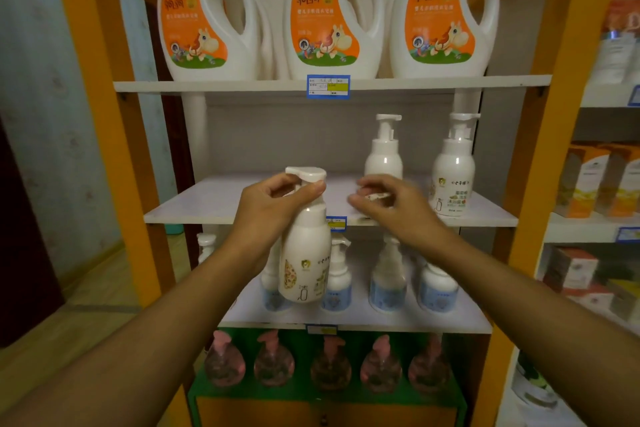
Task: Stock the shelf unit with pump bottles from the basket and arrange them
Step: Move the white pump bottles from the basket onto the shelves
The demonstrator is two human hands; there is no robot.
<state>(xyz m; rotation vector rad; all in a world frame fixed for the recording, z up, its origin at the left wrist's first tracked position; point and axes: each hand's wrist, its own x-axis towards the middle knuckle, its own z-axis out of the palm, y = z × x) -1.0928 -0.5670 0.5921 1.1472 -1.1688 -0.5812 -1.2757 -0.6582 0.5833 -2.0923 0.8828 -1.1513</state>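
The orange-framed shelf unit point(104, 55) fills the view, its top cut off by the frame edge, with three big white jugs point(332, 14) with orange labels standing on its highest visible board. Below them the middle shelf point(214, 201) is mostly bare on its left half and carries two white pump bottles at the right: a plain-backed one point(383, 152), its lower half hidden behind the right hand, and a labelled one point(453, 166) just beside it. A neighbouring rack point(595, 229) at the right edge holds blurred boxes that are hard to make out. On the shelf underneath stand blue-labelled pump bottles point(437, 288), at least five, several partly blocked by the arms and the held bottle, so the count is unsure. Lowest, on a green base, sit five pink-topped round bottles point(381, 367), dim and soft. The left hand point(266, 208) has its grip closed around the neck of a white pump bottle point(304, 253), held upright in front of the middle shelf's front edge, thumb against the pump head. The right hand point(391, 204) is motion-blurred, fingers curled loosely in front of the plain bottle; whether its grip holds anything cannot be told.
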